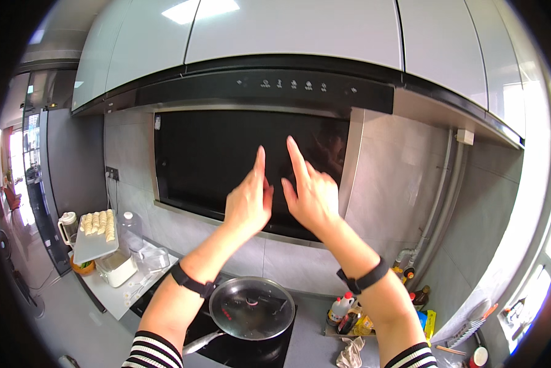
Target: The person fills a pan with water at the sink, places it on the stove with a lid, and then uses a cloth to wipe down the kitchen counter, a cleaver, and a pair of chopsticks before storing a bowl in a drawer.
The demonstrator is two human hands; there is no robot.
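Both my hands are raised in front of the black front panel (202, 152) of a range hood, and neither holds anything. My left hand (247, 204) points its index finger upward, the thumb a little apart. To its right, my right hand (316, 195) has the index finger stretched up and the thumb out, with the other fingers curled. Above both fingertips runs the hood's control strip (211, 86) with a row of lit symbols. Below my forearms, a frying pan under a glass lid (252, 317) sits on a black cooktop (238, 353), its metal handle (205, 342) pointing lower left.
At left, a tray (96, 248) of dumplings rests on a white container (119, 270), beside a pitcher (67, 227) and a clear plastic box (153, 258). Sauce bottles (340, 310) and a crumpled cloth (350, 353) lie right of the cooktop. Glossy cabinets (294, 32) hang overhead.
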